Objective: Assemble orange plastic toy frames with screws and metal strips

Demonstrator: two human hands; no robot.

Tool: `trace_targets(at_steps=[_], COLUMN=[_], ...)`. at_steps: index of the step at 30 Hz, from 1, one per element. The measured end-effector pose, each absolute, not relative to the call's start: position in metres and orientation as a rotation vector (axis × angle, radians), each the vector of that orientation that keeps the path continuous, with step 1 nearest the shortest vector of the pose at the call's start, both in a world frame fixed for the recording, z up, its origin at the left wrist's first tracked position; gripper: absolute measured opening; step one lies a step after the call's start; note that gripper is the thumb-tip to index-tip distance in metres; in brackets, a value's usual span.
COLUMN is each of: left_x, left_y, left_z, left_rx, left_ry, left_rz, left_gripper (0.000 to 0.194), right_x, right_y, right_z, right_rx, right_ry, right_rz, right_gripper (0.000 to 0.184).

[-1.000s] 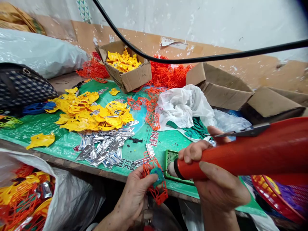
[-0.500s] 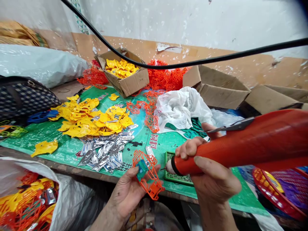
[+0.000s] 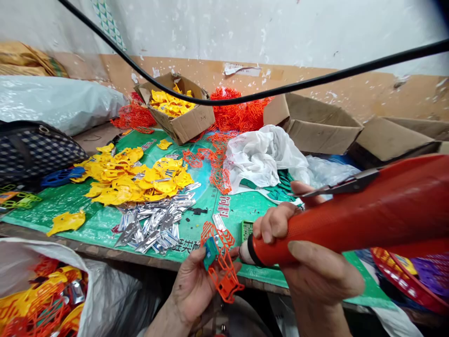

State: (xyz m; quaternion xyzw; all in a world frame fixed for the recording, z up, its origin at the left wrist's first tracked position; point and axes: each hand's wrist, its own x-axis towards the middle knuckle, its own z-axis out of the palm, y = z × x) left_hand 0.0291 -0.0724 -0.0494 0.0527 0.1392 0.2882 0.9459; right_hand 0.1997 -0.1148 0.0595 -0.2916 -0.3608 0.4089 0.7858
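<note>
My left hand point(image 3: 192, 286) is closed around an orange plastic lattice frame point(image 3: 228, 280), with a dark green plastic piece point(image 3: 211, 253) set against it under the thumb. Gripped in my right hand point(image 3: 317, 269) is a red electric screwdriver point(image 3: 372, 217), lying almost level. Its pale nose points left, close beside the frame and my left fingertips; whether the tip touches the frame I cannot tell. Behind the screwdriver and my right hand, a small green perforated tray point(image 3: 247, 229) is mostly hidden. Shiny metal plates point(image 3: 154, 227) are heaped on the table to the left of the frame.
Yellow plastic parts point(image 3: 136, 178) are piled beyond the plates, with more in a cardboard box point(image 3: 192, 124). Orange frames point(image 3: 238, 112) are heaped at the back. A white plastic bag point(image 3: 257, 157) lies mid-table. A black cable point(image 3: 280, 88) crosses overhead. An open sack point(image 3: 105, 299) stands lower left.
My left hand and the orange frame have moved slightly right and down. The screwdriver's nose is now closer to the frame, and less of the green tray shows.
</note>
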Motion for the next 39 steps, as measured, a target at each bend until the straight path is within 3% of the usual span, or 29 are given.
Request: trace_targets(at_steps=[4,12,25,39], left_x=[0.030,0.027,0.026,0.028], left_y=[-0.075,-0.077,-0.080,-0.081], left_z=[-0.050,-0.048,-0.051,-0.044], left_rx=[0.128,0.138,0.132,0.118], left_ry=[0.338,0.375,0.352,0.391], left_rz=[0.582,0.580,0.605,0.603], left_gripper=[0.030,0.020,0.008,0.014], right_x=[0.201,0.202,0.206,0.208], right_y=[-0.117,-0.119,-0.126,-0.125], right_z=[0.062,0.059,0.060,0.056], right_rx=[-0.645,-0.619,-0.610,-0.600], right_ry=[-0.798,-0.840,-0.925,-0.931], right_rz=[0.883,0.928,0.974,0.944], right_gripper=[0.065,0.055,0.059,0.059])
